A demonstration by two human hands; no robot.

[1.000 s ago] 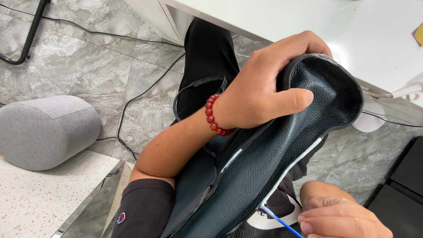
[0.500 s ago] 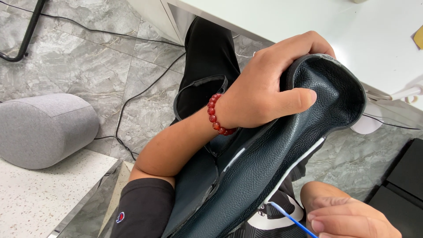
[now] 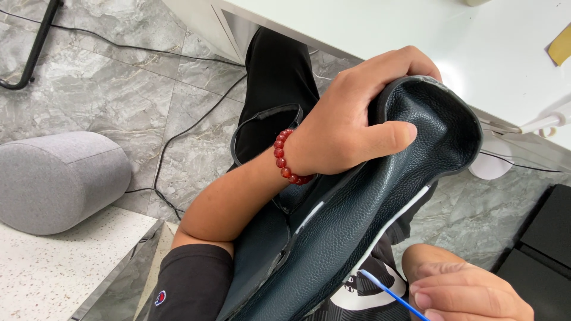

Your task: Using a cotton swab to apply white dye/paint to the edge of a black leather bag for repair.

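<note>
Two hands work on one thing: a dark, pebble-grained leather bag with a rolled rim, which lies across the person's lap, below the edge of the white tabletop. The left hand, with a red bead bracelet at the wrist, is clenched on the bag's upper rim, thumb pressed flat on the outer face and the other fingers curled over the edge out of sight. The right hand, below and right of the bag, pinches a thin blue stick with a white cotton tip; the tip sits just beside the bag's lower side, and I cannot tell whether it touches.

As a judgement, the grip on the rim is the weak point: the leather is soft and folds under the thumb, so the bag could sag or slide off the lap if that hold loosens. The thin stick could bend or skid across the grain if pressed at a slant, and the tip could catch the pale strips running along the bag's side.

The bag itself looks supple, matt and clean, its mouth bowed open, with a slim strap looping out left of it.
</note>
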